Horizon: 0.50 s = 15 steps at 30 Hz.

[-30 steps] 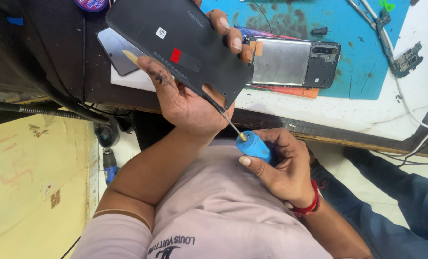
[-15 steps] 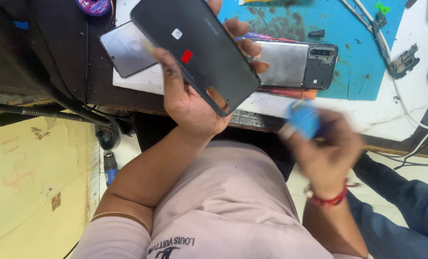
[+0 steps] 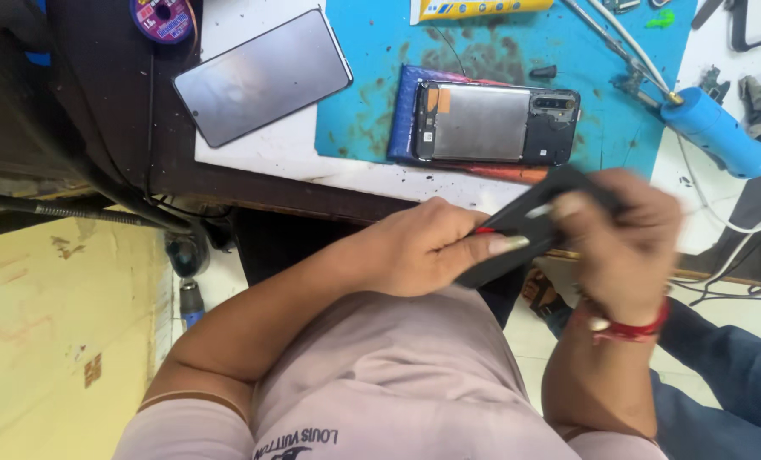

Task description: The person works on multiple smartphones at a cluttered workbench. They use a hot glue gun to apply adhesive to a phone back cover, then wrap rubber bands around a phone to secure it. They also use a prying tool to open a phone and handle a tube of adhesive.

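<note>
My left hand (image 3: pixel 423 251) and my right hand (image 3: pixel 623 243) both grip a black phone back cover (image 3: pixel 530 223), held low over my lap at the bench's front edge. The cover is blurred by motion. A blue-handled screwdriver (image 3: pixel 721 132) lies on the bench at the right, free of either hand. An opened phone (image 3: pixel 495 123) with its insides showing rests on the blue work mat (image 3: pixel 372 77). A dark phone screen panel (image 3: pixel 261 77) lies face up at the left of the mat.
A purple reel (image 3: pixel 161 19) sits at the bench's back left. Cables (image 3: pixel 738 255) hang off the right edge, with small tools and tweezers (image 3: pixel 619 43) beyond. A yellow floor (image 3: pixel 57 324) shows at the left, and a blue trouser leg (image 3: pixel 730 375) at the right.
My right hand set the blue screwdriver down on the bench and came back to the cover. The cover dropped from raised over the bench to lap height, now held by both hands.
</note>
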{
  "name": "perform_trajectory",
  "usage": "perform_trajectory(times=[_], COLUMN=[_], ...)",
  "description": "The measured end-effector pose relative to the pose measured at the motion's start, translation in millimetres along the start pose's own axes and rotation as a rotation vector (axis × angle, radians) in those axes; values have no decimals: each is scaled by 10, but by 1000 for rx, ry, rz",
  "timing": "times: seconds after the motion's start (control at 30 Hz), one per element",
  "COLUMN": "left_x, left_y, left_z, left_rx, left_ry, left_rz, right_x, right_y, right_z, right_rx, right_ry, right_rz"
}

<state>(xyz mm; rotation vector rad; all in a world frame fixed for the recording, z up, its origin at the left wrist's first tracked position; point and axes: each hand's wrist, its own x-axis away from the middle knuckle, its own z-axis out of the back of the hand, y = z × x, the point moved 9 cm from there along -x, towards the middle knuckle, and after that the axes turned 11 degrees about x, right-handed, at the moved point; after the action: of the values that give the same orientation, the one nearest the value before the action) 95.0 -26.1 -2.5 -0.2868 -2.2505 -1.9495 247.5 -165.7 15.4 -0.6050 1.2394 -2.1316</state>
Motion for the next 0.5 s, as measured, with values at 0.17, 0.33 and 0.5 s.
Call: perform_trajectory(times=[0.17, 0.33, 0.5], left_x=[147, 133, 83], left_y=[151, 254, 315], left_z=[251, 804, 1181], left_rx=[306, 39, 215], left_ry=[29, 426, 636], left_rz=[-162, -376, -579], right_x=[-111, -352, -310], right_y=[683, 982, 301], right_z=[909, 1136, 579], right_rx=[-458, -772, -536], right_ry=[337, 469, 367], right_rz=[91, 37, 184])
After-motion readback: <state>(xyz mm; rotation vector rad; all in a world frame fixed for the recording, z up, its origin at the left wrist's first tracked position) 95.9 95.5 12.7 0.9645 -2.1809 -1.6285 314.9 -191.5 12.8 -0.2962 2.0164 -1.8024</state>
